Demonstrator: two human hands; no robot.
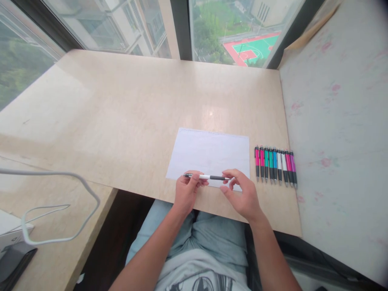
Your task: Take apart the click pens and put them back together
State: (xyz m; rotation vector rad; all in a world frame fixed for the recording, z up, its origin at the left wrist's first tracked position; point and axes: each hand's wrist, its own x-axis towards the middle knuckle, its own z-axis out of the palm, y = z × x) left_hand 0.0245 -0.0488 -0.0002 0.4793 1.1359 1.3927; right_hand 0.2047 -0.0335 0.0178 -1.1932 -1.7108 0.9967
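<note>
A white pen with a black grip (208, 177) is held level between both hands, just above the near edge of a white sheet of paper (209, 151). My left hand (187, 192) pinches its left end, fingers closed round the barrel. Fingertips of my right hand (241, 192) pinch the black tip end on the right. The sheet lies flat on a pale wooden board (127, 113) that rests over my lap.
Several pens (275, 165) in pink, green, blue, white and purple lie side by side right of the sheet. A wall (336, 121) rises at the right. A white cable (60, 202) and a dark device (13, 258) sit at the lower left. Windows are ahead.
</note>
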